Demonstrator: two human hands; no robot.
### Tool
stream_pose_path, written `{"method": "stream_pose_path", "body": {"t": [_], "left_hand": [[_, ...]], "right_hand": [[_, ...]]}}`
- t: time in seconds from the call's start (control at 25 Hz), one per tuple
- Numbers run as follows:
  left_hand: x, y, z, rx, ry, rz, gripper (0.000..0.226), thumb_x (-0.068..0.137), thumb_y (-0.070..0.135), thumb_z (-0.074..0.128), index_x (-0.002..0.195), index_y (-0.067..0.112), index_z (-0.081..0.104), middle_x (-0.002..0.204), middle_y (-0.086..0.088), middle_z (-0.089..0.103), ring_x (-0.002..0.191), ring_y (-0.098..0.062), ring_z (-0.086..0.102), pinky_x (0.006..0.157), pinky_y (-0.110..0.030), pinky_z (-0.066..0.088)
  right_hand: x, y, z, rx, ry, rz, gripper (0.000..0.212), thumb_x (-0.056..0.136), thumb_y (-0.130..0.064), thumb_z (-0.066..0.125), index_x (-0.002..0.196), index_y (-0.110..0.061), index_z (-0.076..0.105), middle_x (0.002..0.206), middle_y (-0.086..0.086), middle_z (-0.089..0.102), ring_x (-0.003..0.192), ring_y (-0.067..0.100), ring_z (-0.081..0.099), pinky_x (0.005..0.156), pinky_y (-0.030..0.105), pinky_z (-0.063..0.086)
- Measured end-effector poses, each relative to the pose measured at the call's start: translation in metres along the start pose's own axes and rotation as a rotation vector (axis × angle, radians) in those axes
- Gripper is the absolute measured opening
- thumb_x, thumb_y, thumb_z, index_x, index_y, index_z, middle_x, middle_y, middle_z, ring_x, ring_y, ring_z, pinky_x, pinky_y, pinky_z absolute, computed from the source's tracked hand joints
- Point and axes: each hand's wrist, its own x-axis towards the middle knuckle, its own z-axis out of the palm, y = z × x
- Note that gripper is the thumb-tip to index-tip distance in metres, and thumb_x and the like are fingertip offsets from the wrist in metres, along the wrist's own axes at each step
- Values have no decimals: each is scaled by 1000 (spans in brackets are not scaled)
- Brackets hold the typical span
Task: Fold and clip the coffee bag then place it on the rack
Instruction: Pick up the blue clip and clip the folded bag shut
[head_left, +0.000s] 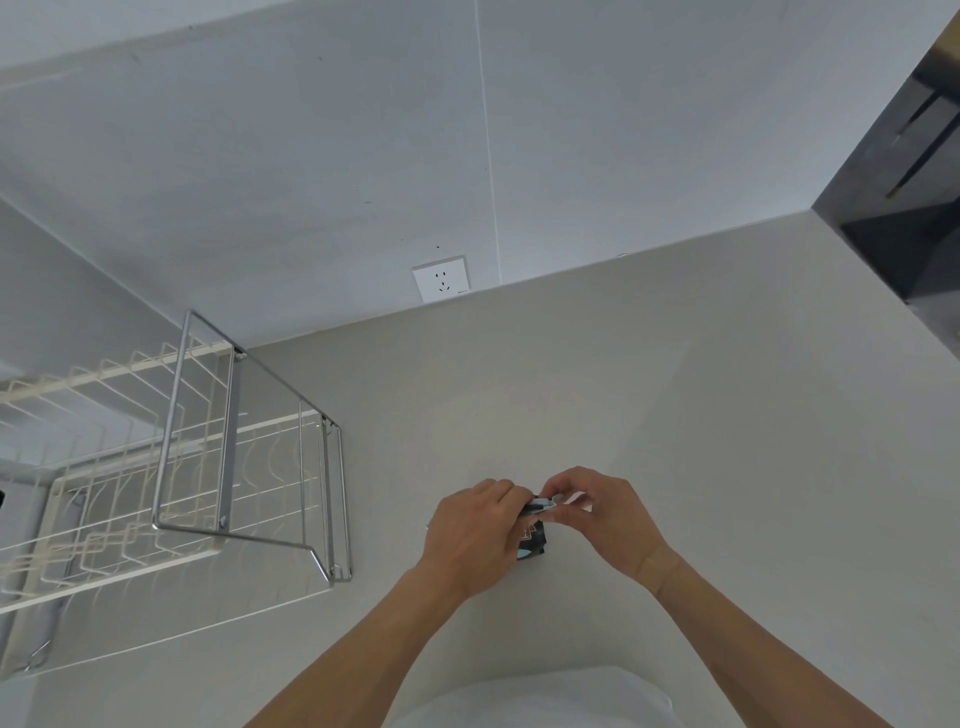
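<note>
A small dark coffee bag (534, 540) with light blue marks stands on the pale counter (675, 415), mostly hidden between my hands. My left hand (470, 535) wraps the bag's left side and top. My right hand (602, 512) pinches the bag's top edge, where a pale blue and white piece (545, 504) shows between my fingertips; whether this is a clip I cannot tell. The wire rack (208, 467), metal frame with cream shelves, stands to the left of my hands.
A white wall socket (441, 278) sits on the grey wall behind the counter. A dark opening (909, 182) lies at the counter's far right edge. My white shirt (545, 696) fills the bottom of the view.
</note>
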Motion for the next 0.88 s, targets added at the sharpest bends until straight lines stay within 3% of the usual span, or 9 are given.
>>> {"method": "stream_pose_path", "body": {"t": [0.12,0.24,0.4,0.6,0.72,0.88], "left_hand": [[1,-2,0,-8,-18,-14,21,96,29,48,108,19,62,96,3,68,83,-20,61,61,-33,46],[1,-4,0,-26,-50,3,21,95,27,48,109,20,62,97,4,68,84,-20,61,63,-33,46],[-1,-8,-1,-69,-22,13,18,90,21,53,102,17,64,90,2,69,77,-21,62,60,-35,48],[0,-12,-4,-64,-55,-8,26,96,39,49,117,28,60,103,9,68,88,-15,60,68,-29,47],[-2,-10,-11,-144,-10,-53,30,93,44,55,121,31,58,110,12,67,95,-11,59,76,-29,50],[-6,-3,-16,-162,109,-57,12,91,29,65,101,23,69,99,8,69,86,-15,62,67,-32,54]], "right_hand": [[-2,1,0,-5,11,16,9,79,-24,79,85,-25,72,87,-8,73,81,7,65,71,16,51],[-2,-1,-2,12,-26,40,18,77,-24,81,78,-38,68,82,-11,71,75,1,63,69,11,46],[3,-6,-3,15,-61,39,33,75,-21,82,72,-47,64,83,-13,70,78,-2,62,73,16,45],[-3,-3,-5,60,-45,44,21,71,-23,85,83,-36,73,86,-15,75,84,2,67,78,26,53],[-6,-3,-8,70,-8,7,25,71,-25,86,91,-35,75,93,-18,75,88,6,68,77,25,52],[-9,-5,-2,73,13,19,18,74,-28,83,89,-34,77,90,-13,76,86,7,68,78,30,54]]}}
